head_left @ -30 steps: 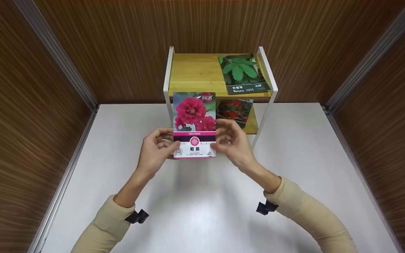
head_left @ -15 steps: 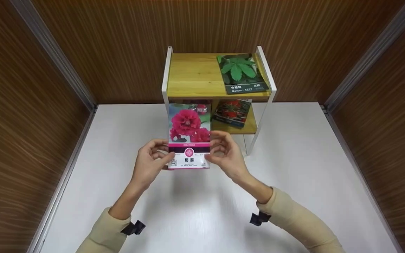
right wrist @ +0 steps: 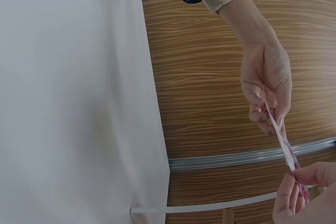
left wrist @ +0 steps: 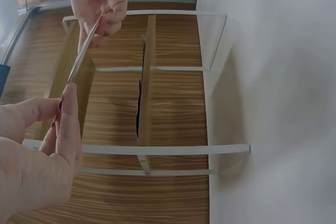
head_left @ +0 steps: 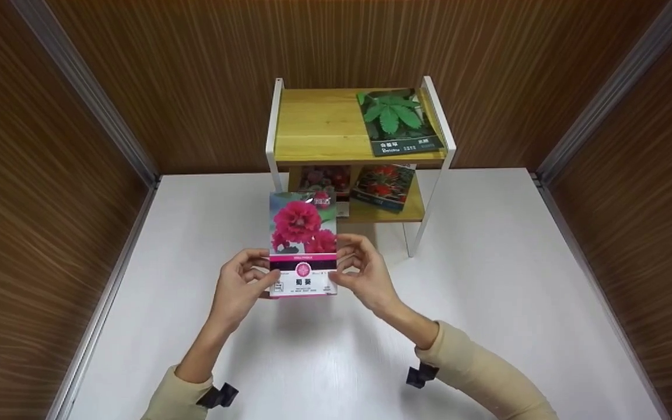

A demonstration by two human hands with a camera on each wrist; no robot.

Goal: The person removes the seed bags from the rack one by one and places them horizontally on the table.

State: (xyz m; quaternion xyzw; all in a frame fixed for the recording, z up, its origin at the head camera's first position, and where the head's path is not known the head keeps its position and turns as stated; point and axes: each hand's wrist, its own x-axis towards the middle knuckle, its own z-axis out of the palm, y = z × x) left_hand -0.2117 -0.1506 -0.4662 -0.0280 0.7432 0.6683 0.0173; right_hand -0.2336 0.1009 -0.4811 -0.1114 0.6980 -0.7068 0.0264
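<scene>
Bare left hand [head_left: 238,287] at 8 o'clock, bare right hand [head_left: 370,277] around 5, both pinching, beige cloth-sleeved arms [head_left: 482,373] kinda angled inward.

the held packet [head_left: 303,244] partly hides a shelved packet [head_left: 329,177].

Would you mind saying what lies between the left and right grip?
The head view shows the pink packet, held by the left grip and right grip.

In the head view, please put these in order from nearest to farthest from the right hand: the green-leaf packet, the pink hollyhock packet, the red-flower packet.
From the right hand:
1. Pink hollyhock packet: held at its right edge.
2. Red-flower packet: lower shelf, right side.
3. Green-leaf packet: upper shelf, right side.
</scene>
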